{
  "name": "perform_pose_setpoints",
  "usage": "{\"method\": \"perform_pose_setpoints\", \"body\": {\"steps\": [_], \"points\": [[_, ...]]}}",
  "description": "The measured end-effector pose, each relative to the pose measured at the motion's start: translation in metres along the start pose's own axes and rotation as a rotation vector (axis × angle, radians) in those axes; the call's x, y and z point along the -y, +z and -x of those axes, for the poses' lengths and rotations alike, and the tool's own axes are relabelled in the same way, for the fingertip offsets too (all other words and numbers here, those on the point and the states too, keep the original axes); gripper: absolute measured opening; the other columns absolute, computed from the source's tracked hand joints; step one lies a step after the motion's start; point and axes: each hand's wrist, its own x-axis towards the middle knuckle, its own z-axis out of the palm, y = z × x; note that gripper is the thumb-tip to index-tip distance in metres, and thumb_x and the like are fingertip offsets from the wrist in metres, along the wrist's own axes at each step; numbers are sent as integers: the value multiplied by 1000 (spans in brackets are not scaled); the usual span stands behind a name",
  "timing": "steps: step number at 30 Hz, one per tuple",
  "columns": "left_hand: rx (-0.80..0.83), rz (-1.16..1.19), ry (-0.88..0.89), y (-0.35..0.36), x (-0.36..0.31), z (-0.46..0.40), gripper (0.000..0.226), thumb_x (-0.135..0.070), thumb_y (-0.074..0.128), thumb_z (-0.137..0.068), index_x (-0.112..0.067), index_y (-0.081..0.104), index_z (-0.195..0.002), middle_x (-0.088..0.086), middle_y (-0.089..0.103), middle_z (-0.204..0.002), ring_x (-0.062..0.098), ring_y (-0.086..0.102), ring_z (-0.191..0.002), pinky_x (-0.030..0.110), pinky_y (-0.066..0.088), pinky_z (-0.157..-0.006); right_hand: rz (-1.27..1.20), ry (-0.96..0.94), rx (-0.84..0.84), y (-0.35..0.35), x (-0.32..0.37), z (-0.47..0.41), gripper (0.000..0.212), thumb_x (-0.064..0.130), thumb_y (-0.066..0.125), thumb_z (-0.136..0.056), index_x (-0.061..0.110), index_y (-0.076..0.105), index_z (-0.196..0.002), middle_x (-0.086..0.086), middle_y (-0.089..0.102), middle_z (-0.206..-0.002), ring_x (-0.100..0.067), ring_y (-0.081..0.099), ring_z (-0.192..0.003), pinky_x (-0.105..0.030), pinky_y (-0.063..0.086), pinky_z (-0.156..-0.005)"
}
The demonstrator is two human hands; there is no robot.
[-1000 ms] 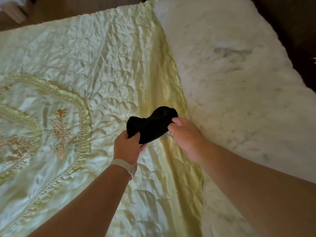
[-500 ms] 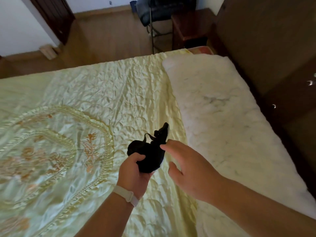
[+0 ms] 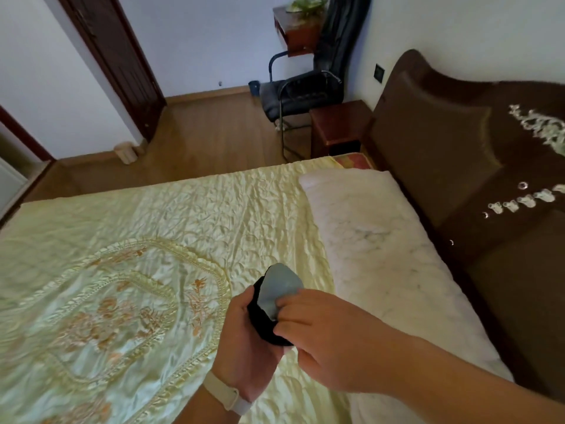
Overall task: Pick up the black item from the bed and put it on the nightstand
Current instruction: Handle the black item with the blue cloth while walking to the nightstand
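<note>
The black item (image 3: 263, 324) is a soft, dark fabric piece with a pale grey-blue inner face (image 3: 279, 290) turned up. It is lifted off the bed (image 3: 153, 228) and held between both hands. My left hand (image 3: 244, 341) grips it from the left side, a pale band on the wrist. My right hand (image 3: 315, 328) pinches its right edge with the fingertips. The nightstand (image 3: 337, 125) is a reddish-brown wooden cabinet beyond the far side of the bed, next to the dark headboard (image 3: 452, 154).
A yellow embroidered bedspread covers the bed, and a white fluffy blanket (image 3: 376, 240) lies along the headboard. A black office chair (image 3: 302, 87) stands just left of the nightstand. A wall shelf with a plant (image 3: 301, 18) hangs above. Wooden floor and a dark door (image 3: 116, 59) lie beyond.
The view has tilted up, bringing the nightstand, chair and headboard into sight. My right hand has closed onto the item again, and the pale inner face now shows.
</note>
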Motion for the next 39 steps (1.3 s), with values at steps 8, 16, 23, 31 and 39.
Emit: {"method": "perform_pose_setpoints", "body": {"steps": [8, 16, 23, 31, 39], "points": [[-118, -2, -15, 34, -28, 62, 66, -35, 69, -75, 8, 60, -124, 22, 60, -104, 31, 62, -97, 37, 51, -78, 168, -54, 52, -33, 60, -12, 18, 13, 48, -79, 9, 63, -88, -3, 61, -90, -22, 52, -98, -35, 31, -102], [-20, -91, 73, 44, -70, 126, 44, -31, 63, -84, 0, 69, -115, 20, 74, -97, 30, 72, -82, 37, 58, -62, 81, 119, -294, -74, 130, -22, 28, 5, 59, -82, 4, 63, -110, -9, 62, -113, -21, 56, -103, -28, 44, -93], [84, -179, 95, 33, -105, 179, 36, -15, 61, -86, -7, 68, -121, 22, 72, -114, 35, 73, -92, 41, 58, -63, 156, 275, -347, -85, 185, -46, 51, 12, 68, -78, 4, 56, -127, -9, 56, -132, -20, 49, -123, -15, 23, -107], [202, -155, 85, 30, -130, 225, 43, -32, 62, -89, -3, 67, -120, 25, 68, -113, 40, 67, -95, 51, 56, -79, 142, 269, -355, -87, 233, -50, 45, 1, 58, -79, 2, 58, -123, -11, 59, -127, -21, 51, -116, -10, 21, -103], [82, -210, 155, 49, -115, 262, 48, -37, 49, -96, -1, 65, -124, 30, 67, -120, 44, 66, -103, 53, 58, -79, 196, 274, -379, -98, 255, -19, 50, 10, 53, -87, 8, 48, -137, -9, 48, -142, -26, 43, -130, -25, 25, -110]]}}
